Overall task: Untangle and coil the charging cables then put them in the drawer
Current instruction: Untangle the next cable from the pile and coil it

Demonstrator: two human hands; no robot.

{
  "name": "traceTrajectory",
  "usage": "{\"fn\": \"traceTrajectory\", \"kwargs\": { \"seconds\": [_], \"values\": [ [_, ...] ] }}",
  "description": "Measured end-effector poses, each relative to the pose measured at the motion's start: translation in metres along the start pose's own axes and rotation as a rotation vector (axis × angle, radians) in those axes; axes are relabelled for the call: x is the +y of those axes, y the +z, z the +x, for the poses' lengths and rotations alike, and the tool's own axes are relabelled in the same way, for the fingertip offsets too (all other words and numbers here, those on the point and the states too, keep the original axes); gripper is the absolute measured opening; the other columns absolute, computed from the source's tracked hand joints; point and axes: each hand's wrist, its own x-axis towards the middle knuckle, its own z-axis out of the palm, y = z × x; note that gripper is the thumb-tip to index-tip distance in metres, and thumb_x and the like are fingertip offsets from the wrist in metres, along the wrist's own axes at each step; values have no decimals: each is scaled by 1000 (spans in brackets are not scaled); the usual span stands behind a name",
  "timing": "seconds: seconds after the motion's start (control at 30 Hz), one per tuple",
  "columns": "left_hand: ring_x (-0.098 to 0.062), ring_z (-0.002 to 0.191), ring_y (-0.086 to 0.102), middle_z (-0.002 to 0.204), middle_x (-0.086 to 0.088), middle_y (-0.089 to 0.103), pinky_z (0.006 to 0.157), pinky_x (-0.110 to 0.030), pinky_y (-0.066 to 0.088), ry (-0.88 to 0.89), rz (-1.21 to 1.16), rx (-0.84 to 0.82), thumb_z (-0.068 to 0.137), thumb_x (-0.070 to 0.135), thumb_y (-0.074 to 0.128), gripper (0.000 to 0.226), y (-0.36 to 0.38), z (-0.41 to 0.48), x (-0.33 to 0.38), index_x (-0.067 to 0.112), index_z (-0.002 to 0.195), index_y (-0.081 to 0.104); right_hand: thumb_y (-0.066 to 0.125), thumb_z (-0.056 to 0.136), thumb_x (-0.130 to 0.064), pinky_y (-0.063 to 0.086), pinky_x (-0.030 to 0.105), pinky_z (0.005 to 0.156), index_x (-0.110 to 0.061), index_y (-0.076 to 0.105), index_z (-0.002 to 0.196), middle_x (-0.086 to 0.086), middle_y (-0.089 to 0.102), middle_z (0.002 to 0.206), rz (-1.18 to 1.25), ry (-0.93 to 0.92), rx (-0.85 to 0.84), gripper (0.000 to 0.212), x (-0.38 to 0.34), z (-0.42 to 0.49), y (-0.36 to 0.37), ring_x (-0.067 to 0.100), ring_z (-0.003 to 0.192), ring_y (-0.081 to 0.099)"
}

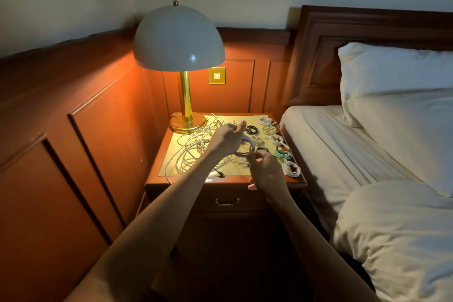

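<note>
- Shut drawer [220, 205] under the worktop [186, 180]; needs opening before any cable goes in.
- Big tangled pile of white cables [193, 147] on the left half of the worktop, near the lamp [187, 95]. Looks light, soft and floppy. Probably snags if tugged hard, so better picked up by one end and fed out slowly.
- Small finished coils [277, 140] in rows on the right side, near the bed [343, 144].
- Pale loop [241, 153] held up just above the worktop, between both hands. Bends easily and likely springs open if let go. Best gripped where the rounds lie together.
- Left hand [226, 140] stretched out over the pile, thumb up, fingers [234, 130] curled round the top of the loop.
- Right hand [266, 171] lower and closer in, fingers [255, 157] pinching the bottom of the loop.
</note>
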Motion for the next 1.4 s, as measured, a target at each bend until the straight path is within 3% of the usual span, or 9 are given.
{"fn": "traceTrajectory", "kwargs": {
  "seconds": [0.1, 0.3, 0.53, 0.77, 0.93, 1.07, 1.17, 1.27, 1.4],
  "values": [
    [-15, 58, 52, 66, 0, 62, 57, -27, 37, 41, 22, 17, 104, 48, 39, 58, -1, 1, 9, 9, 72, 68, 53, 95, -54, 60, 50, 76, -25, 43, 118, -1, 63, 99, 15, -49, 108, 39, -2, 6, -8, 24, 86, 68],
    [-15, 53, 46, 67, -5, 60, 51, -25, 30, 40, 49, -5, 104, 49, 38, 59, -1, 11, 14, 3, 84, 70, 62, 95, -42, 63, 42, 64, -7, 65, 117, 4, 74, 92, 112, -111, 44, 41, -9, 27, -32, 18, 69, 73],
    [-14, 59, 50, 73, -5, 60, 47, -22, 39, -133, -14, -151, 104, 51, 35, 60, -1, 61, 7, 5, 92, 70, 67, 94, -16, 61, 29, 58, -16, 69, 117, 4, 74, 98, 209, -113, -43, 23, -6, 89, -44, 18, 73, 76],
    [-16, 86, 69, 108, -2, 72, 69, -29, 59, -74, 233, 27, 101, 38, 54, 28, -10, 166, -43, 20, 112, 73, 72, 91, -12, 64, 45, 68, -11, 75, 98, 13, 74, 100, 199, 129, 80, 8, 24, 252, -32, 28, 79, 74],
    [-17, 92, 69, 109, -2, 73, 79, -33, 59, -53, 337, 108, 98, 39, 59, 26, -14, 226, -69, 21, 110, 73, 65, 91, 2, 54, 28, 41, 7, 66, 103, 19, 71, 80, 276, 424, 63, 13, 39, 369, 14, 23, 50, 70],
    [-16, 90, 69, 107, -1, 74, 80, -36, 60, -26, 387, 79, 98, 40, 59, 24, -11, 259, -90, 24, 107, 74, 44, 105, -4, 48, 29, 30, -3, 46, 111, 15, 62, 97, 341, 551, 124, 6, 60, 421, 52, 30, 63, 69],
    [-16, 89, 69, 105, 1, 74, 79, -37, 60, -28, 409, 82, 97, 43, 59, 22, -11, 272, -102, 28, 102, 74, 37, 106, -11, 60, 37, 51, 13, 52, 99, 23, 68, 96, 345, 603, 198, 29, 71, 437, 70, 37, 70, 72],
    [-14, 86, 69, 103, 2, 74, 75, -32, 59, -29, 415, 78, 97, 43, 59, 22, -16, 277, -109, 29, 101, 75, 27, 106, -22, 50, 32, 36, 14, 57, 88, 27, 67, 90, 203, 610, 270, 50, 80, 444, 81, 37, 57, 62],
    [-15, 89, 69, 104, 1, 75, 77, -33, 59, -28, 418, 55, 96, 44, 60, 21, -22, 278, -114, 30, 101, 75, 43, 103, -5, 40, 21, 31, 4, 61, 91, 16, 69, 89, -263, 383, 176, 23, 80, 439, 79, 27, 54, 66]
  ]
}}
